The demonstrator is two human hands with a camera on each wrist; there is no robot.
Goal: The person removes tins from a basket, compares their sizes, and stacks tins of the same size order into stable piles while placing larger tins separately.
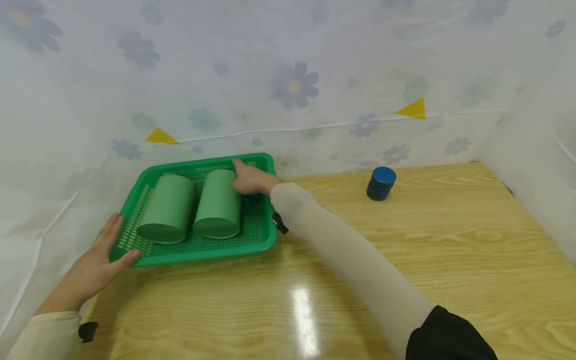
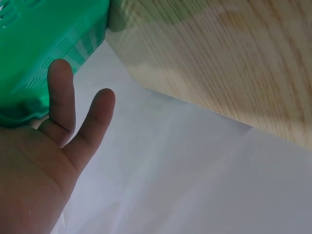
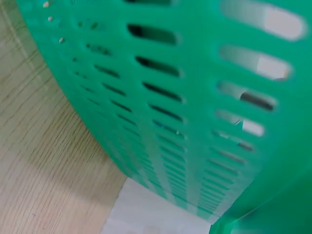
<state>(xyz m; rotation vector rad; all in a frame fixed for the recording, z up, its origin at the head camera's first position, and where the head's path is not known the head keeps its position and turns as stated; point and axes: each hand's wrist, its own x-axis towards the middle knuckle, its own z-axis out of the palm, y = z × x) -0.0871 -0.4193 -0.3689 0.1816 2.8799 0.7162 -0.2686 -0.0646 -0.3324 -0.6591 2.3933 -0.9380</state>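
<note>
A green plastic basket (image 1: 273, 200) with slotted sides holds two pale green cylinders (image 1: 166, 207) lying side by side. My left hand (image 1: 92, 267) is at the basket's near left corner, thumb on the front rim and fingers along the left side. In the left wrist view two of its fingers (image 2: 62, 85) stand spread, away from the basket wall. My right hand (image 1: 252, 179) reaches over the right rim into the basket, next to the right-hand cylinder (image 1: 219, 200). Under it shows part of a dark blue thing (image 1: 255, 197); the hand covers the rest, and I cannot tell whether it grips this.
A small blue round container (image 1: 381, 183) stands on the wooden table (image 1: 427, 260), right of the basket. Behind is a flowered white sheet (image 1: 252, 65) with two yellow triangles (image 1: 413, 109). The basket's slotted outer wall (image 3: 146, 97) fills much of the right wrist view.
</note>
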